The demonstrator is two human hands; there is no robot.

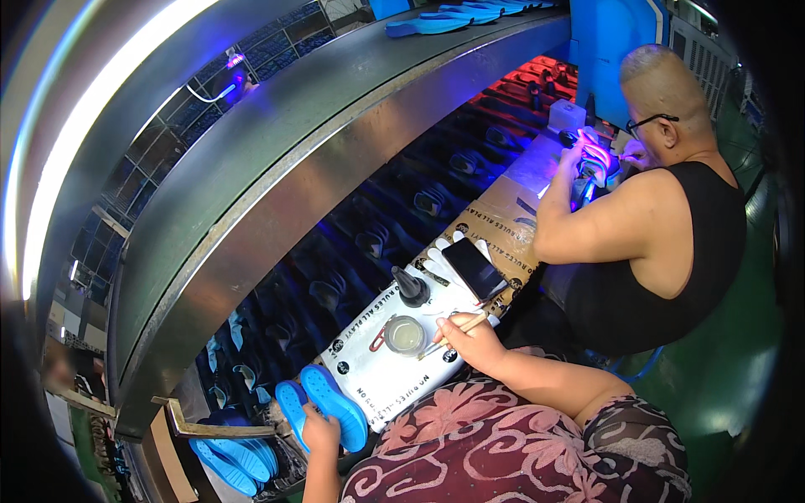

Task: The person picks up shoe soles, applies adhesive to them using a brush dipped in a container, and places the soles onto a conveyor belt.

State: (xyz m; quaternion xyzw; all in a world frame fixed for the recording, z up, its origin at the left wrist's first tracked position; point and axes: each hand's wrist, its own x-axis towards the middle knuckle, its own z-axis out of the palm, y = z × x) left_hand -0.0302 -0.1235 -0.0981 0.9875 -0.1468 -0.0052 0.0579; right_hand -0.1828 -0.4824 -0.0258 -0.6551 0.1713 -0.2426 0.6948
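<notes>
My left hand (321, 429) grips a pair of bright blue shoe soles (337, 408) at the lower left edge of the work surface. Its fingers close around the near sole, and the other one leans beside it. My right hand (472, 342) pinches a thin brush (475, 322) with a pale wooden handle. The brush tip points down and left, close to the right side of a clear cup (406, 336) of pale liquid. Whether the tip touches the cup cannot be made out. Left of the cup lies a small red loop-shaped item (378, 339).
A dark nozzle bottle (410, 287), a phone (473, 270) and white gloves (438, 261) lie beyond the cup. More blue soles (243, 463) are stacked at lower left. A conveyor (226, 176) curves overhead. At right, a co-worker (662, 201) handles a shoe piece under purple light.
</notes>
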